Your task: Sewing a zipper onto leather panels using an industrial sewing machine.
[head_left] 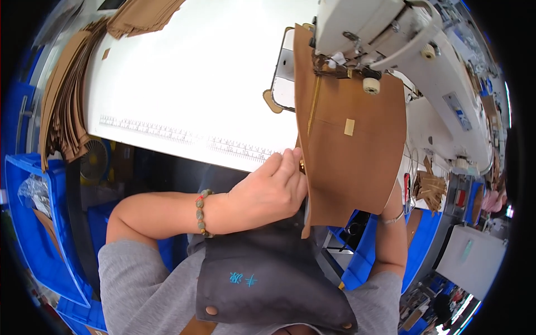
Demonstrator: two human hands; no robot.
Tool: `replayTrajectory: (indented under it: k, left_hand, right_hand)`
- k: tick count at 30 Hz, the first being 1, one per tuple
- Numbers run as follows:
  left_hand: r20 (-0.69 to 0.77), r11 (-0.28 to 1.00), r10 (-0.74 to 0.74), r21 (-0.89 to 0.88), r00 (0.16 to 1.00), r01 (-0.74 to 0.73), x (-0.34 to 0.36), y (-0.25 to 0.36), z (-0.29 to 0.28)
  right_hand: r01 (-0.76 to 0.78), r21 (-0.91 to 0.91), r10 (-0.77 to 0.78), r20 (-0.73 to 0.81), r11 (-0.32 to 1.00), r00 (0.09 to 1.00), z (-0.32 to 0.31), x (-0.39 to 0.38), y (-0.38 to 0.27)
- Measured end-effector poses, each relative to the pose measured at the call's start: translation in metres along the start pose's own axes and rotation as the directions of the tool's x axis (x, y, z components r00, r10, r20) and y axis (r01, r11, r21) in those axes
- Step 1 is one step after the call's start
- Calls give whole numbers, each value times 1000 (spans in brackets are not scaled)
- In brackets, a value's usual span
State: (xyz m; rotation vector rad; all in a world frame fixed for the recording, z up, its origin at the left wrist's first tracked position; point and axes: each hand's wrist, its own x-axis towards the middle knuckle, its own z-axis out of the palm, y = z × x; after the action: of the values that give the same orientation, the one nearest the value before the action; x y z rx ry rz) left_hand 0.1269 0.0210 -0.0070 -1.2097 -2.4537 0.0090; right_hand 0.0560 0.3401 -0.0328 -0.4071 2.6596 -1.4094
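Note:
A brown leather-like panel (pixel 357 162) lies under the head of a white sewing machine (pixel 363 28) and hangs over the table's front edge. A gold zipper (pixel 314 106) runs near its left side, and a small pale tape patch (pixel 349 127) sits on its face. My left hand (pixel 276 187) is closed, its fingertips pinching the panel's left edge beside a small gold metal piece (pixel 302 164). My right hand (pixel 394 198) reaches up at the panel's lower right. The panel covers its fingers, so their hold is hidden.
The white table (pixel 195 72) has a printed ruler (pixel 190 137) along its front edge. Stacked brown pieces (pixel 67 100) hang over its left end; more brown pieces (pixel 142 17) lie at the back. Blue bins (pixel 50 223) stand left; brown strips (pixel 430 187) lie right.

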Motion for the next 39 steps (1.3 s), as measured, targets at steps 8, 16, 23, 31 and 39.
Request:
replayTrajectory:
  k: [8,16,23,31,39]
  left_hand:
    - [-13,997,6,-82,1000,-7,-3,-4,-1]
    - [33,989,0,-146,999,4,-13,-1,0]
    - [70,958,-71,-273,995,87,-36,6,7]
    - [77,950,-182,-242,980,195,-46,1,3]
    - [-29,741,-465,-560,885,371,-37,-43,-9]
  right_hand:
    - [181,-283,-206,-62,942,977,0,25,5]
    - [31,-379,-178,-360,925,916,-29,30,-25]
    - [351,-443,-451,-140,825,882,37,-17,-85]
    - [465,-541,-463,151,701,873,88,-41,-91]
    - [487,-564,-474,184,667,861,91,-44,-91]
